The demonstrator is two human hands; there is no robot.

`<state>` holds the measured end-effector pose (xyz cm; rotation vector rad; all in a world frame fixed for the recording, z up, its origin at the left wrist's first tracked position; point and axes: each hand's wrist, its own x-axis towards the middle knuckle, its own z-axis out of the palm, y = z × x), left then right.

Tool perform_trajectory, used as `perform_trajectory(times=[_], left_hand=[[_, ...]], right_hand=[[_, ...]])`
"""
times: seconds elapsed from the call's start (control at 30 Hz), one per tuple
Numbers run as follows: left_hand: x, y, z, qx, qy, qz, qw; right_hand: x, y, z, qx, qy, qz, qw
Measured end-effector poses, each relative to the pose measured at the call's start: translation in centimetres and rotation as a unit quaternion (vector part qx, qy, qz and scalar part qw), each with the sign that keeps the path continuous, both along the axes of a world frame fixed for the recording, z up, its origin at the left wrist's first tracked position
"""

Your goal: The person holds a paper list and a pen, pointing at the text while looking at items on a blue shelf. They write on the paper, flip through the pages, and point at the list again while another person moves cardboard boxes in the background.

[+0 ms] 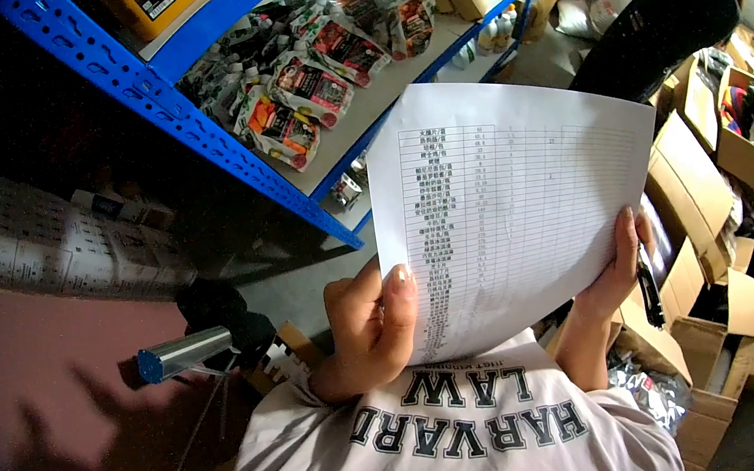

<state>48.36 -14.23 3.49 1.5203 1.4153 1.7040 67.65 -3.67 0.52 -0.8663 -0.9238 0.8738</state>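
A white paper sheet (511, 215) printed with a table of rows is held up in front of my chest, slightly curved. My left hand (375, 319) grips its lower left edge, thumb on the printed side and fingers curled behind. On the right edge my right hand (617, 273) pinches the sheet, and a dark pen-like object (649, 287) hangs by its fingers. Part of the right fingers is hidden behind the paper. Beyond the sheet, plastic food packets (311, 84) lie on a white shelf with a blue frame (196, 131).
Open cardboard boxes (687, 189) are piled on the right. Bottles (498, 32) stand at the shelf's far end, and a yellow container (157, 0) is on the upper shelf. At left are a metal tube (185, 354) and a reddish surface (58, 381).
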Motion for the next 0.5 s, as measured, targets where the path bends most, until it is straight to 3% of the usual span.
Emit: perform_trajectory(times=[0.5], left_hand=[[-0.20,-0.58,-0.80,-0.024,-0.007,0.023,0.999]], right_hand=[[-0.17,-0.13,-0.64,-0.014,0.027,0.010,0.999]])
